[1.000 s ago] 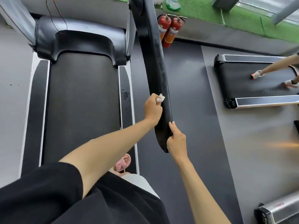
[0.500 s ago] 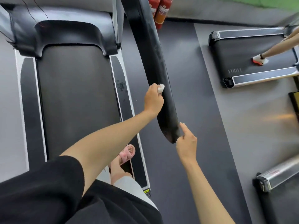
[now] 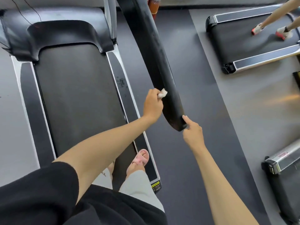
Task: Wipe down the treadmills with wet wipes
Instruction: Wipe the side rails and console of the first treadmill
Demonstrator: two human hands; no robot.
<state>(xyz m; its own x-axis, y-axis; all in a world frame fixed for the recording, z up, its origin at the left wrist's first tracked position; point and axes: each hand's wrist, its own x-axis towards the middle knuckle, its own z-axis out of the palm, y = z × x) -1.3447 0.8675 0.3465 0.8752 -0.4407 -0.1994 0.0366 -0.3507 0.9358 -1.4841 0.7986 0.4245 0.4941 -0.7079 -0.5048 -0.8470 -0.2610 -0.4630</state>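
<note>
I stand on a treadmill [image 3: 78, 98] with a black belt and grey side rails. Its long black handrail [image 3: 152, 51] runs from the top centre down to a rounded end in mid-frame. My left hand [image 3: 152, 106] grips a crumpled white wet wipe [image 3: 162, 94] and presses it against the left side of the handrail, near its lower end. My right hand [image 3: 192, 132] holds the handrail's tip from the right, with the thumb lying along the rail's edge and the fingers curled beneath.
A second treadmill [image 3: 253, 51] at upper right has another person's legs and sneakers [image 3: 283, 34] on it. A third machine's silver end [image 3: 280, 161] juts in at lower right. Red fire extinguishers [image 3: 154, 5] stand behind the handrail. My pink-slippered foot [image 3: 141, 158] rests on the side rail.
The view tilted downward and drifted, so the extinguishers slid up out of frame. My left hand with the wipe stayed on the rail's lower part; my right hand kept holding its tip.
</note>
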